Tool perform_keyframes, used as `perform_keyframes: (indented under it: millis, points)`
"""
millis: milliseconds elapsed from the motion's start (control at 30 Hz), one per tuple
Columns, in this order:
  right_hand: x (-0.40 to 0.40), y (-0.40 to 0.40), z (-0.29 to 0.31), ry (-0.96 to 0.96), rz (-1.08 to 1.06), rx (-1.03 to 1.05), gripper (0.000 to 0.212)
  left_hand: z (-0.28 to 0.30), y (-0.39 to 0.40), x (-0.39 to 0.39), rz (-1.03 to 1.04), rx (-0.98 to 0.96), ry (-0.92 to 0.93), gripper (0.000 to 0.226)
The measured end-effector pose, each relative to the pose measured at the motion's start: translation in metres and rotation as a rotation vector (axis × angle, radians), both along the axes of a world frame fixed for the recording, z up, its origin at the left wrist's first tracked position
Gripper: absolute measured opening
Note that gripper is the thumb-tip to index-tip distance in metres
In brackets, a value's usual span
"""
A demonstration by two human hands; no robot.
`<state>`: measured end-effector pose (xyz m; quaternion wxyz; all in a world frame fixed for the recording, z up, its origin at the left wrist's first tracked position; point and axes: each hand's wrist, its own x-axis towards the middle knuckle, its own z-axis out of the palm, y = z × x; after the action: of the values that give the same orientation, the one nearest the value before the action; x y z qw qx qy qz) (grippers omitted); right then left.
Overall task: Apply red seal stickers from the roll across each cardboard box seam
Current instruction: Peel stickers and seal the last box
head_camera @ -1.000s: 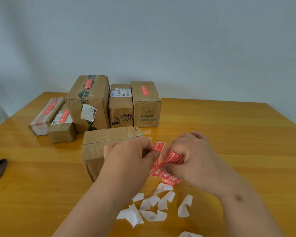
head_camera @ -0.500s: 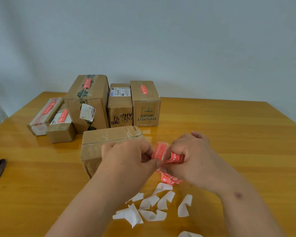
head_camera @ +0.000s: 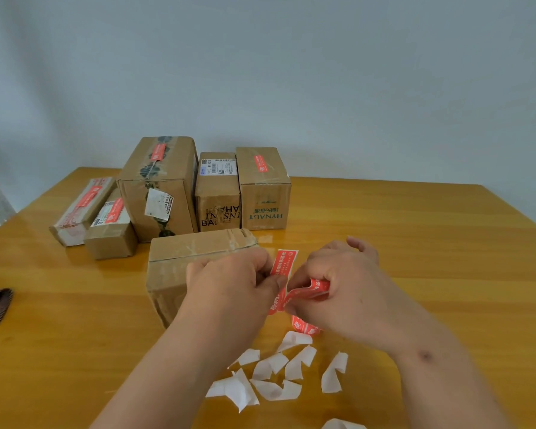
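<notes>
Since 1.0 s ago the red sticker [head_camera: 284,264] has straightened from a fold between the hands to stand upright again, and both hands have barely shifted. It stands just right of the left hand [head_camera: 234,284], whose thumb and fingers pinch its lower left edge, its top free above the knuckles. Below, it joins the sticker strip [head_camera: 317,286], which curls into the right hand [head_camera: 342,281]; those fingers are curled round the strip, the rest of the roll [head_camera: 304,326] showing red under the palm. I judge the peel is only partly made.

Just behind the left hand sits the near box [head_camera: 180,253], its taped seam bare of red: it looks next in line. Of the 5 boxes at the back, 4 carry a red seal, such as the tall box [head_camera: 158,184]; the middle box [head_camera: 218,193] shows none that I can see. About 8 white backing scraps [head_camera: 270,371] lie on the table [head_camera: 415,243] near the wrists.
</notes>
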<state>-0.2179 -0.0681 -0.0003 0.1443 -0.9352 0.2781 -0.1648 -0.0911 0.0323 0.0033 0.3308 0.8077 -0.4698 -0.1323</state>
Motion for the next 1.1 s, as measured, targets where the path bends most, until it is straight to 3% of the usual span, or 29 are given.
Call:
perform_keyframes:
  millis: [167,267,533,767,1100]
  points:
    - [0.0,-0.003,-0.001,0.0,0.014,-0.012,0.018,0.002,0.003,0.001,-0.023,-0.026,0.044,0.027]
    - [0.0,-0.003,-0.001,0.009,0.023,-0.019,0.023,0.004,0.005,0.001,-0.053,0.02,0.003,0.018]
    - [-0.003,-0.004,-0.003,-0.007,0.036,0.002,0.013,-0.001,0.001,0.005,0.004,0.005,-0.011,0.015]
    - [-0.004,-0.006,-0.002,-0.024,0.041,0.073,0.009,-0.003,-0.003,0.007,0.062,0.054,-0.165,0.018]
    - [-0.008,-0.007,0.0,-0.029,-0.001,0.139,0.013,-0.002,-0.002,0.011,0.119,0.031,-0.201,0.015]
